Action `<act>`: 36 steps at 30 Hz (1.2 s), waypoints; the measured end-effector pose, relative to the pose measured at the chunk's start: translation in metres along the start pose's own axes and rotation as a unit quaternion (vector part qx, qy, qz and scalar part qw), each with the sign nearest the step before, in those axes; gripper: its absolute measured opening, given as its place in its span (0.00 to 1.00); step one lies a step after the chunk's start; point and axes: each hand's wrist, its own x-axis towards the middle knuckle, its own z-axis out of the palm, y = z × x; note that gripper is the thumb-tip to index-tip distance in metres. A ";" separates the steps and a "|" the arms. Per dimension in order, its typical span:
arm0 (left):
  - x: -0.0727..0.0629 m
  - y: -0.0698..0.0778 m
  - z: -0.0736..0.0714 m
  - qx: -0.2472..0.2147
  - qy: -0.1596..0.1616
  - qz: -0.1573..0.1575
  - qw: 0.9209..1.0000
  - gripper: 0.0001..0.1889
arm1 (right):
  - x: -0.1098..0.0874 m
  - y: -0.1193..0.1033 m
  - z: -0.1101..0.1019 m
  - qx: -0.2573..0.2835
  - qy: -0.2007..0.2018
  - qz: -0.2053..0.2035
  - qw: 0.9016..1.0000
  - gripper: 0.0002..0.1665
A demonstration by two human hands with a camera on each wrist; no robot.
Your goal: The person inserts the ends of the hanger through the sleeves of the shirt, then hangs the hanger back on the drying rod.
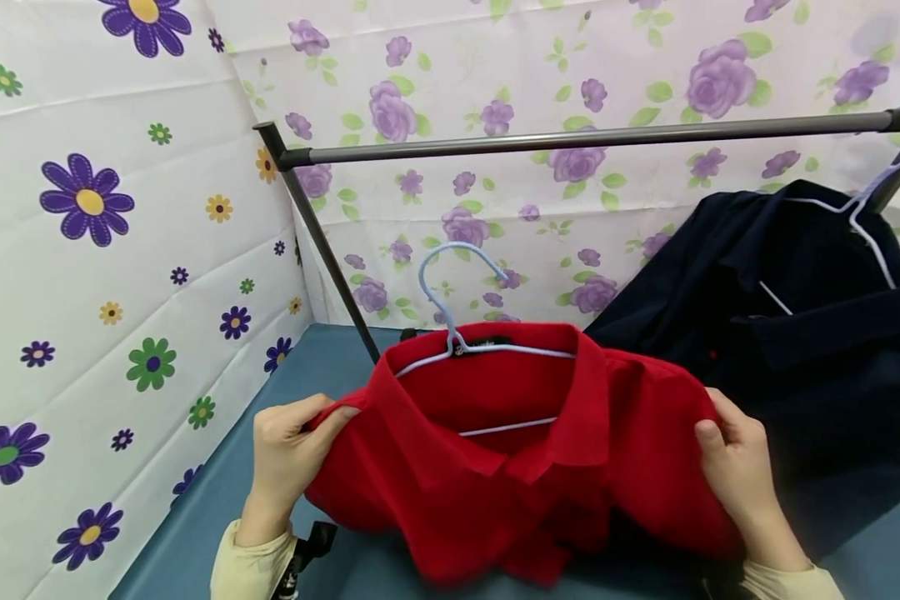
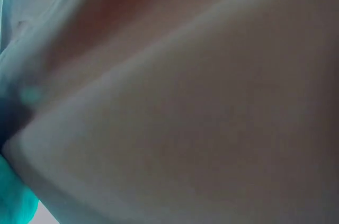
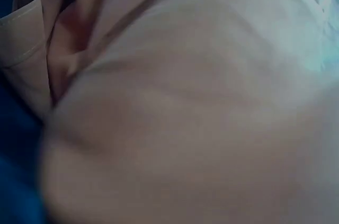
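Observation:
A red collared shirt [image 1: 450, 492] hangs on a light blue hanger [image 1: 459, 248], whose hook stands up free above the collar. My left hand [image 1: 292, 454] pinches the shirt's shoulder on the left between thumb and fingers. At the opposite shoulder my right hand [image 1: 738, 467] grips the cloth, thumb in front. Both wrist views are filled by blurred shirt cloth [image 2: 185, 128] close to the lens, washed out in colour; in the right wrist view a stitched edge of the shirt [image 3: 24, 33] shows at the left.
Behind the shirt stands a dark metal rack with a horizontal rail [image 1: 570, 140]. A navy shirt [image 1: 832, 400] hangs at its right end on another light hanger [image 1: 862, 204]. A blue surface [image 1: 345, 350] lies below, with flower-printed sheets [image 1: 480, 75] behind and to the left.

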 end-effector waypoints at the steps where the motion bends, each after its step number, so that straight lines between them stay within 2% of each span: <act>1: 0.002 0.000 -0.001 0.005 0.009 -0.003 1.000 0.22 | -0.001 0.002 -0.001 0.003 0.001 -0.002 1.000 0.17; 6: 0.011 0.000 -0.004 0.011 0.046 -0.020 0.999 0.24 | -0.004 0.004 -0.002 -0.006 -0.017 0.021 1.000 0.18; 9: 0.015 -0.001 -0.007 0.021 0.062 -0.030 0.997 0.23 | -0.008 0.007 -0.001 -0.013 -0.044 0.037 0.998 0.16; 12: 0.019 -0.001 -0.011 0.043 0.076 -0.044 0.995 0.20 | -0.013 0.012 0.001 -0.002 -0.068 0.034 0.997 0.20; 17: 0.031 0.001 -0.018 0.082 0.104 -0.081 0.988 0.19 | -0.018 0.020 0.004 0.010 -0.116 0.012 0.993 0.28; 22: 0.048 0.002 -0.023 0.109 0.133 -0.114 0.979 0.22 | -0.022 0.020 0.007 -0.022 -0.136 0.038 0.990 0.24; 25: 0.057 0.005 -0.025 0.107 0.142 -0.146 0.973 0.23 | -0.023 0.022 0.008 -0.052 -0.167 0.052 0.983 0.25; 31: 0.068 0.006 -0.028 0.109 0.146 -0.205 0.962 0.24 | -0.029 0.027 0.010 -0.064 -0.267 0.055 0.960 0.31; 36: 0.072 0.000 -0.030 0.131 0.149 -0.232 0.952 0.25 | -0.036 0.031 0.015 -0.065 -0.307 0.067 0.947 0.32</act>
